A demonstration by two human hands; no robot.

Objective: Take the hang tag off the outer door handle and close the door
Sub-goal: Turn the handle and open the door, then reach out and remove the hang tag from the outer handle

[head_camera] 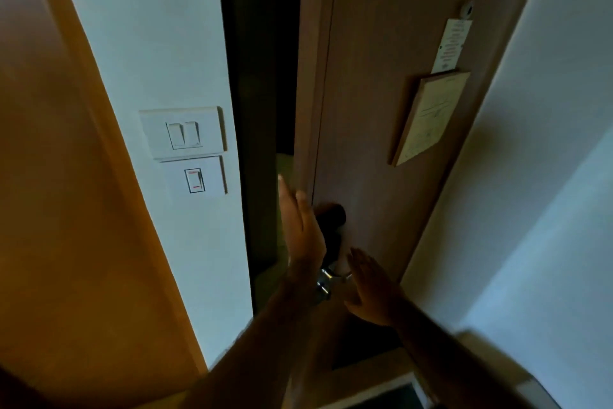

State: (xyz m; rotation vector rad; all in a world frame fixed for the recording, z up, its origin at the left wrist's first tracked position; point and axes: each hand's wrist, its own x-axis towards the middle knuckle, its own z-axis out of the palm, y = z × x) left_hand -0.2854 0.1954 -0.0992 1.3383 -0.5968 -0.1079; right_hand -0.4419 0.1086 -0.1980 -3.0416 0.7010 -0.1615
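A brown wooden door (381, 110) stands ajar, with a dark gap (262, 93) along its left edge. My left hand (303, 226) is flat and open at the door's edge, fingers pointing up, beside a black lock body (331, 226). A shiny metal handle (326, 279) shows just below that hand's wrist. My right hand (368, 286) is open with its fingers spread, close to the door face just right of the handle. No hang tag is visible; the outer handle is hidden behind the door.
White wall (149, 60) at the left carries a double light switch (183, 133) and a single switch (194, 180). A framed notice (428, 116), a white card (451, 45) and a peephole (467, 10) are on the door. White wall at right.
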